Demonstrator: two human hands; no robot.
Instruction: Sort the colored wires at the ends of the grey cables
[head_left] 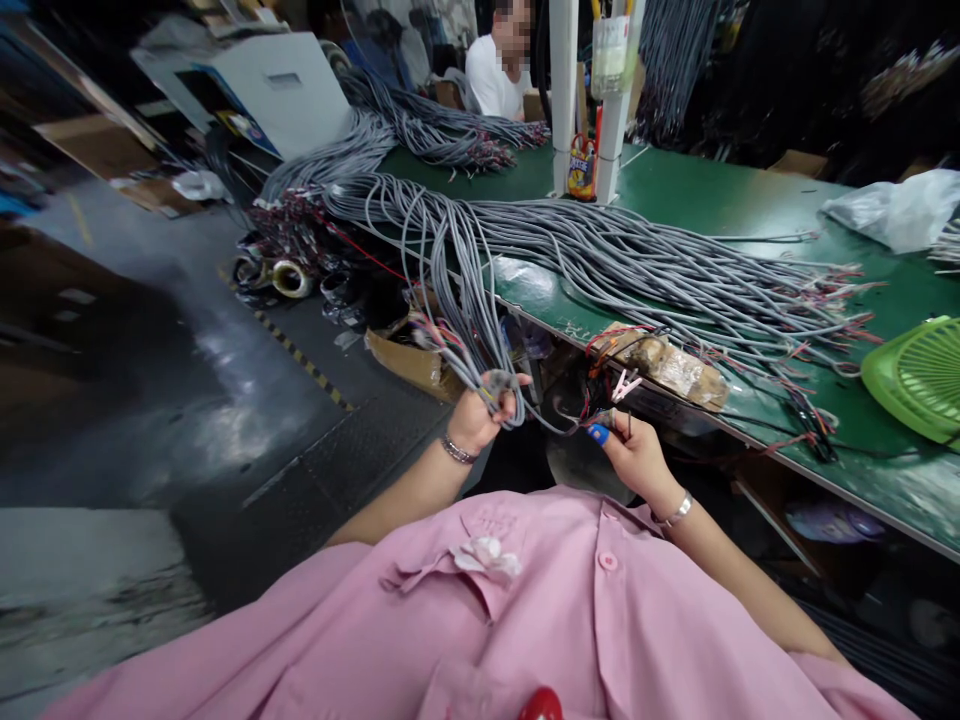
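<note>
Grey jacket, soft plastic: head view, the cable loop hangs off the near edge of the green desk and drops into our left hand. Left grip: fingers curled tight round the loop's lowest strands, thumb laid over the top.

Our right hand sits just right of it, below the desk edge, with a blue finger cot on one fingertip. Right grip: thumb and forefinger pressed together on thin red and black wire ends coming out of one cable.

The loop belongs to the big cable heap, which is spread over the desk from far left to near right, its stripped coloured tails toward the right. A taped block with clips lies at the desk edge just above the right hand. Also noted:
- green plastic basket at the right edge
- clear bag far right
- white posts mid-desk
- another person seated at the far end

Handling, as we judge it: each cable is light, limp and smooth-skinned, so it is likely to slide and tangle, and the heap together drags. Hold is best taken on the jacket just behind the stripped end. The fine cores look easy to kink or pull out, so they want only a light pinch.
</note>
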